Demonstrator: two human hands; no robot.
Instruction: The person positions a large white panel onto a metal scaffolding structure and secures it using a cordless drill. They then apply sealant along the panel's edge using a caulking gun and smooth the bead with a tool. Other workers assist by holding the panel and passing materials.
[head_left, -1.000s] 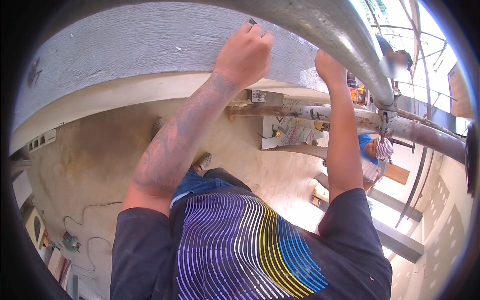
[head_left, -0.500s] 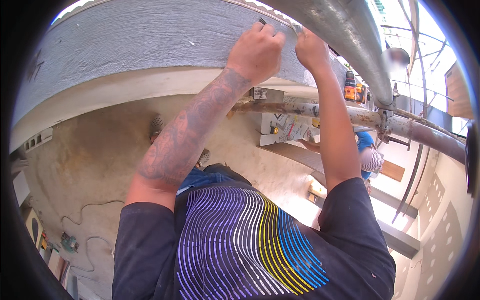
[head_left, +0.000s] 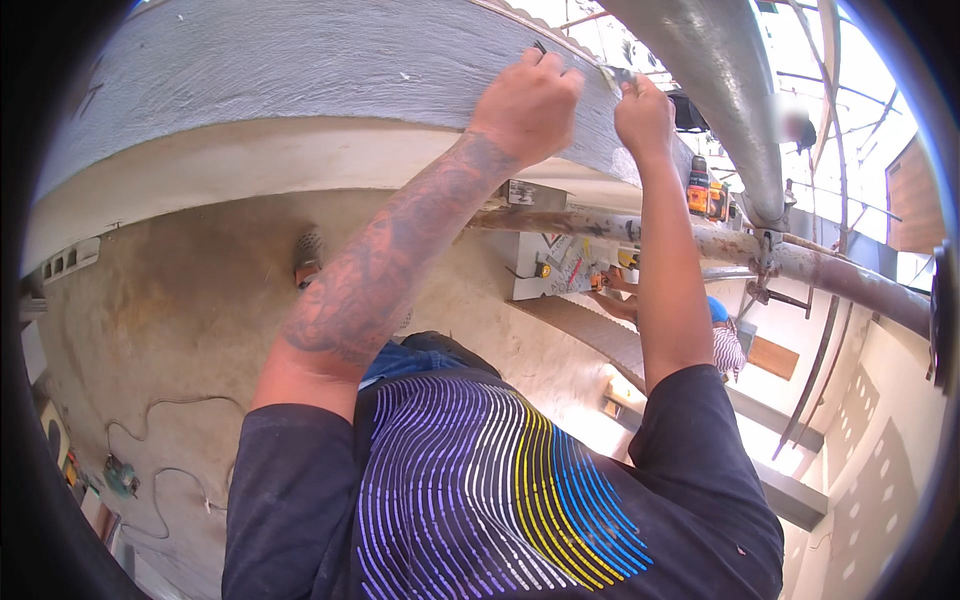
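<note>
Head view | left hand (head_left: 527, 100) fisted, right hand (head_left: 643, 112) pinching a thin metal blade (head_left: 612, 72) on grey textured slab (head_left: 300, 60), 12 o'clock | scaffold pipe (head_left: 720, 70) 1 o'clock | concrete floor (head_left: 180, 320) 8 o'clock

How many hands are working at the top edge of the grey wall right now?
2. The left hand grips the grey rough-plastered wall at its top edge; the right hand pinches a small metal piece beside it. Another person's hands lower down are partly hidden.

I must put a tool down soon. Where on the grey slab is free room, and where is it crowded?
The grey slab lies bare left of the left hand. It is crowded between that hand and the right hand, beside the metal pipe.
</note>
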